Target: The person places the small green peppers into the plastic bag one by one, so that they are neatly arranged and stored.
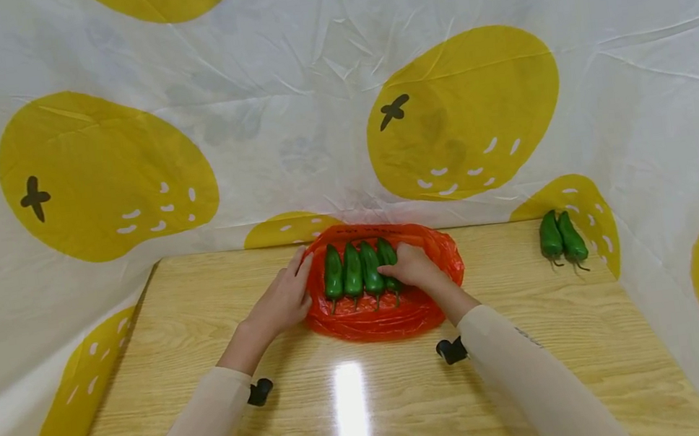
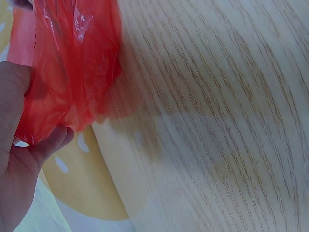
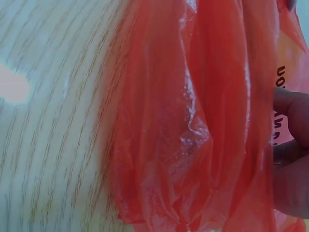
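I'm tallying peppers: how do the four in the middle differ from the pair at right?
The four chili peppers lie inside the open red plastic bag; the pair of chili peppers lies on the wood-grain tabletop. The four form a longer row; the pair is a short one. Both groups are dark green with stems toward the person.

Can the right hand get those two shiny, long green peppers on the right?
Probably yes: beyond the red plastic bag, only pale wooden tabletop separates the right hand from those peppers. It's touching another green pepper, though.
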Motion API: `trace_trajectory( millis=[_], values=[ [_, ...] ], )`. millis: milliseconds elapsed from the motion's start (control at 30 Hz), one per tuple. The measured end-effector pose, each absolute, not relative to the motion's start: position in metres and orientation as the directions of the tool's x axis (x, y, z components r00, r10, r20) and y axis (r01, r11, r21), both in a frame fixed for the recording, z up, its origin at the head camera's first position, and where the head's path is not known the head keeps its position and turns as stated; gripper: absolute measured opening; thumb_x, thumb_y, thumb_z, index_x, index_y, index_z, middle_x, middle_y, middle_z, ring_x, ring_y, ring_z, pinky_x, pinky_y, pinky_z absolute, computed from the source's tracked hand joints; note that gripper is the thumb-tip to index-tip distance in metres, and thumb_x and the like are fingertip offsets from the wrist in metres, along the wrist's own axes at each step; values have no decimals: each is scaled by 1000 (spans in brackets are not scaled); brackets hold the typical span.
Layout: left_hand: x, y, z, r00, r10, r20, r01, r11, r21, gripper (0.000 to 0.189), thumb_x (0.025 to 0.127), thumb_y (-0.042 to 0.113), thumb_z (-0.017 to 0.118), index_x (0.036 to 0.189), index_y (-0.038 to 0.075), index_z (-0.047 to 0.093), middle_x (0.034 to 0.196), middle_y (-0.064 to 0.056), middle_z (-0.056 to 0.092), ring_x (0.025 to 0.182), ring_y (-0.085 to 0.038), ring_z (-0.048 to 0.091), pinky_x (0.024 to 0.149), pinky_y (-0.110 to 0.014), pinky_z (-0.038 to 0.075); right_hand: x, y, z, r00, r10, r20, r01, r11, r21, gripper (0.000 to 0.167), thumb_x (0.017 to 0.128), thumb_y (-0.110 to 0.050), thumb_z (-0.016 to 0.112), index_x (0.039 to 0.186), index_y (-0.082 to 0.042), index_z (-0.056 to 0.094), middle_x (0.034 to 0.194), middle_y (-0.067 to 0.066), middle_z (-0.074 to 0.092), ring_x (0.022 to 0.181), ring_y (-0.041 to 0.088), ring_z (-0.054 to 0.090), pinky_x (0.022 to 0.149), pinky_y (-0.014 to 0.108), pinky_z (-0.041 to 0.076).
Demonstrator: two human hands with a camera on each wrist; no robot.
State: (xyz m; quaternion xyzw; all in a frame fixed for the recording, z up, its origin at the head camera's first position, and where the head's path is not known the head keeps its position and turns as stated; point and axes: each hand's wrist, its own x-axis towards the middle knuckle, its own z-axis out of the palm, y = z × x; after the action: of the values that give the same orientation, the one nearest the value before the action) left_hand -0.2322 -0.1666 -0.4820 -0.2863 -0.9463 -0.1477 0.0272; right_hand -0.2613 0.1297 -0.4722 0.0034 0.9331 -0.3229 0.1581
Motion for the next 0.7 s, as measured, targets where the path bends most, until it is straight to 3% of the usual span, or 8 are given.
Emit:
trace_trajectory(
  millis=[333, 533, 700],
  values=[
    [-231, -169, -483, -831, 539, 138, 556, 790, 260, 78, 91, 6, 67, 158, -6, 30, 165, -30, 26, 121, -47, 60, 107, -53, 51, -256, 135, -460, -948, -129, -289, 74, 797, -599, 66, 96, -36, 73, 139, 10, 51, 131, 25, 64, 118, 34, 62, 100, 49, 53],
    [-231, -169, -483, -831, 537, 142, 555, 788, 268, 78, 91, 7, 67, 159, -5, 29, 165, -30, 26, 123, -48, 58, 108, -55, 49, -250, 139, -450, -949, -151, -275, 51, 791, -610, 79, 95, -36, 74, 152, 7, 41, 151, 25, 52, 137, 40, 52, 111, 53, 46],
    [-230, -169, -483, -831, 539, 140, 555, 787, 268, 78, 92, 7, 67, 159, -5, 29, 165, -30, 25, 123, -48, 58, 108, -55, 49, -240, 143, -439, -952, -179, -247, 21, 769, -639, 77, 95, -35, 74, 152, 5, 42, 151, 25, 51, 137, 42, 51, 110, 55, 46]
  ],
)
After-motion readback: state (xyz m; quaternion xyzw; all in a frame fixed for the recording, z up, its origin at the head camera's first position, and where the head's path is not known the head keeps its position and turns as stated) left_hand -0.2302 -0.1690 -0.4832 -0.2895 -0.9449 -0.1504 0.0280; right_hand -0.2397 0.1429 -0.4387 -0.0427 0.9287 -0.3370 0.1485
